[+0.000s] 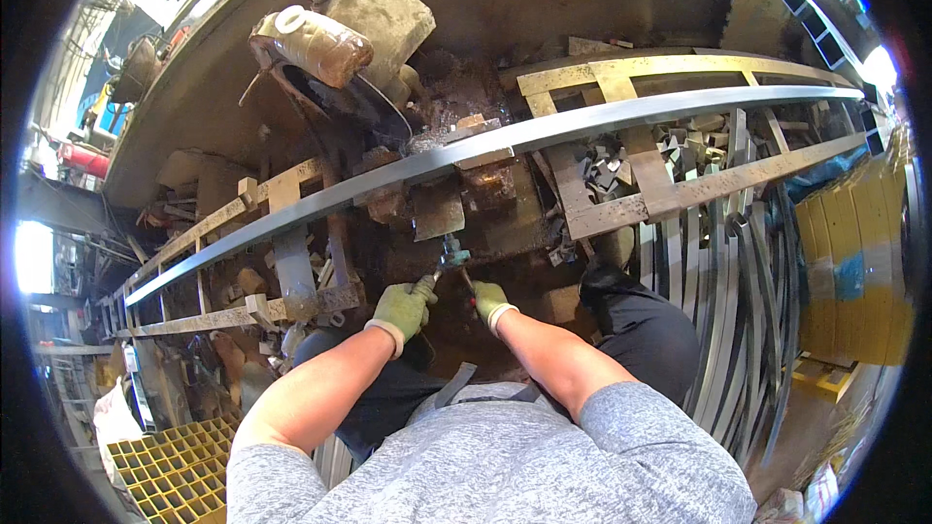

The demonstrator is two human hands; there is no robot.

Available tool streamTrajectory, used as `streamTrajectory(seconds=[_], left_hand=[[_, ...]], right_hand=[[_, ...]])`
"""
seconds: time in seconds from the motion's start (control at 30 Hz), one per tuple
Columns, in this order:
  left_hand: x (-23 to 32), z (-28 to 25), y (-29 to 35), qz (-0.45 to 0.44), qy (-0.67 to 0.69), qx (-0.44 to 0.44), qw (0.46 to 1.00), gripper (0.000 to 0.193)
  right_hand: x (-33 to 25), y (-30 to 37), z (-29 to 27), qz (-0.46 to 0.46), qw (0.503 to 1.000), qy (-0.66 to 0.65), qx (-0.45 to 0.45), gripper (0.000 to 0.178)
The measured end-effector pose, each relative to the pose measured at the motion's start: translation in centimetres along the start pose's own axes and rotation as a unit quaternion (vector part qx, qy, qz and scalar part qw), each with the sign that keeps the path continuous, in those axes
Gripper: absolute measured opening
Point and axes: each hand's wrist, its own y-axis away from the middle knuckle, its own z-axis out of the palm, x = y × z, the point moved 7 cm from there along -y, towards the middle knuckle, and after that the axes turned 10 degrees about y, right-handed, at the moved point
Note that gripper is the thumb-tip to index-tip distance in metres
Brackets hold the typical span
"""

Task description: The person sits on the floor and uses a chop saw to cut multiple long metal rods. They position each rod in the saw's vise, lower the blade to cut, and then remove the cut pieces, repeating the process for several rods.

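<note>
Both my hands wear yellow-green work gloves and meet low in front of a machine. My left hand [404,310] is closed round a slim shiny metal tool [437,274], whose kind I cannot make out. My right hand [491,302] is closed on a thin metal tool with a bit of red at its handle; its kind is unclear too. Both tools reach up to a teal and silver fitting [453,254] on the machine's front. Just above the fitting sits a worn metal block [439,207]. A long silver metal bar [388,177] crosses over it.
Slatted frames [670,196] support the bar at left and right. Behind it a plastic jug [325,47] of brown liquid lies tilted. Metal offcuts [609,167] and long strips [714,330] lie at right, near a yellow stack [849,262]. A yellow grid crate [173,471] stands lower left.
</note>
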Motion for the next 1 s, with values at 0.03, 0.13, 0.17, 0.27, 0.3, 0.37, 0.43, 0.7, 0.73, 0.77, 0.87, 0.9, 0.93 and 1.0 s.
streamTrajectory(seconds=[0.03,0.13,0.17,0.27,0.3,0.37,0.43,0.7,0.73,0.77,0.87,0.9,0.93,1.0], left_hand=[[0.9,0.1,0.3,0.008,-0.009,0.003,1.000,0.070],[3.4,0.2,1.6,0.083,-0.110,-0.022,0.990,0.073],[5.0,-0.3,2.2,0.171,-0.184,-0.012,0.968,0.074],[8.1,-3.6,3.6,0.303,-0.267,0.052,0.913,0.068],[9.4,-5.8,3.8,0.347,-0.215,0.117,0.905,0.060],[11.2,-10.5,4.1,0.446,-0.100,0.203,0.866,0.042],[11.7,-15.0,3.4,0.497,-0.096,0.311,0.804,0.037],[9.7,-21.3,-2.6,0.524,-0.022,0.398,0.753,0.036],[9.9,-21.3,-2.7,0.521,-0.053,0.407,0.748,0.036],[10.2,-21.2,-2.0,0.539,-0.085,0.443,0.711,0.038],[10.6,-21.9,-2.1,0.497,-0.092,0.434,0.745,0.034],[10.7,-22.0,-2.4,0.480,-0.111,0.408,0.769,0.030],[10.7,-22.1,-1.9,0.497,-0.094,0.402,0.763,0.026],[10.4,-22.3,-2.1,0.462,-0.128,0.374,0.794,0.026]], right_hand=[[-1.1,-0.1,-0.4,-0.082,0.993,0.082,0.035,0.041],[-0.9,-0.4,-1.4,-0.073,0.979,0.185,-0.034,0.056],[-1.3,0.3,-1.9,-0.095,0.972,0.209,-0.044,0.061],[-3.0,2.8,-5.6,-0.056,0.958,0.276,-0.054,0.068],[-3.8,4.3,-7.0,-0.020,0.951,0.304,-0.060,0.069],[-7.0,8.4,-9.8,-0.033,0.894,0.436,-0.096,0.068],[-10.5,14.5,-12.6,0.007,0.933,0.330,-0.143,0.059],[-42.6,31.2,-30.2,-0.348,0.935,-0.020,0.060,0.054],[-47.2,31.2,-32.8,-0.405,0.904,-0.108,0.084,0.057],[-51.8,32.0,-35.4,-0.461,0.874,-0.135,0.074,0.052],[-64.9,34.5,-40.9,-0.641,0.757,-0.010,0.126,0.052],[-68.9,35.1,-42.0,-0.676,0.718,0.019,0.165,0.052],[-72.0,35.5,-42.7,-0.671,0.709,0.056,0.208,0.051],[-79.1,36.9,-41.4,-0.615,0.591,0.334,0.401,0.050]])
